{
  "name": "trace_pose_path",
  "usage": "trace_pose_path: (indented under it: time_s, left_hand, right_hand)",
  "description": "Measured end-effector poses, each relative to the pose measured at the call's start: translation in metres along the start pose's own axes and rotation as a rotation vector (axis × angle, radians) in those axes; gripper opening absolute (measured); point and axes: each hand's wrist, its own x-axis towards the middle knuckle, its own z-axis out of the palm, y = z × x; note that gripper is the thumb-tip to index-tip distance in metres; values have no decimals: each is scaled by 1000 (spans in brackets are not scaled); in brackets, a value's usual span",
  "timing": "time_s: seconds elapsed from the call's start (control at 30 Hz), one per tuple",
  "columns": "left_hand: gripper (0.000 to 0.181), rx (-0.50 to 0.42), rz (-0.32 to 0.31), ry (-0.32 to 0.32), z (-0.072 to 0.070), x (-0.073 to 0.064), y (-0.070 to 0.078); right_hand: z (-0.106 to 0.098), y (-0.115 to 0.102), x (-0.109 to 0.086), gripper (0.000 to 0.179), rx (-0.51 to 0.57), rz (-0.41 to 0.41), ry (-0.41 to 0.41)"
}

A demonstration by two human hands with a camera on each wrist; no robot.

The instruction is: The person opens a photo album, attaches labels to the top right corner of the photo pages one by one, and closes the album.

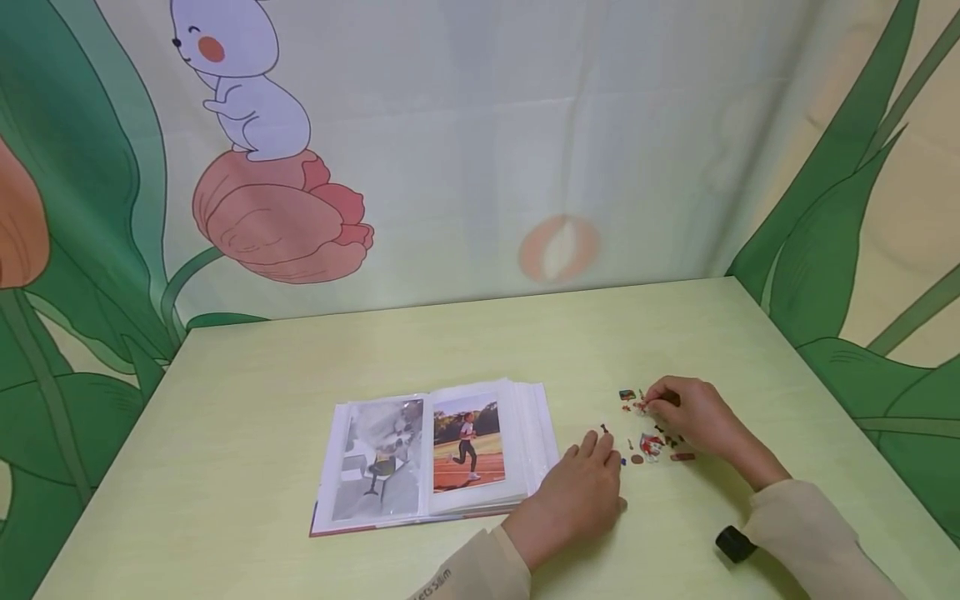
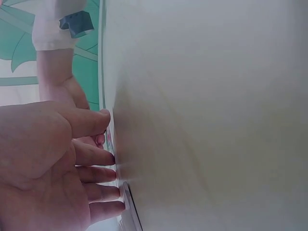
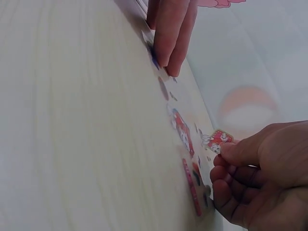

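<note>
Between thumb and forefinger, my right hand (image 1: 693, 415) pinches a small sticker (image 3: 220, 139) with a red and white cartoon figure, raised from the table. Below and around it lie several small stickers, including a larger red and white one (image 1: 651, 447) and a long red strip (image 1: 682, 457); whether they share a clear sheet is hard to tell. My left hand (image 1: 579, 492) rests with fingers extended at the left side of these stickers, beside the photo album. In the left wrist view, the fingertips of the left hand (image 2: 53, 159) touch down near the table surface.
An open photo album (image 1: 517, 492) lies left of my hands, with a grey picture (image 1: 382, 458) on one page and a photo of a runner (image 1: 468, 442) on the other. A dark cylindrical thing (image 1: 735, 544) is by the right sleeve. A printed curtain (image 1: 465, 167) stands behind the table.
</note>
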Motion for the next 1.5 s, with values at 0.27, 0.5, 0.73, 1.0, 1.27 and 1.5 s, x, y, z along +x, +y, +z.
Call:
trace_pose_path:
  time_s: [0.27, 0.5, 0.73, 1.0, 1.27, 1.5]
  left_hand:
    - [62, -1, -3, 16, 2, 0, 0]
    - [62, -20, -12, 22, -1, -5, 0]
    - [60, -17, 1, 61, -9, -19, -7]
    - [61, -74, -12, 94, -19, -38, -22]
    - [62, -94, -21, 159, -22, -51, -38]
    - [64, -176, -66, 181, -19, -61, -53]
  right_hand:
    - [-1, -3, -3, 7, 28, 19, 48]
    - [-5, -13, -3, 6, 53, -5, 58]
    - [-8, -21, 1, 6, 52, -68, 48]
    - [-9, -35, 9, 6, 71, -98, 18]
    - [-4, -53, 17, 6, 111, -120, -10]
    - [3, -63, 24, 6, 122, -140, -22]
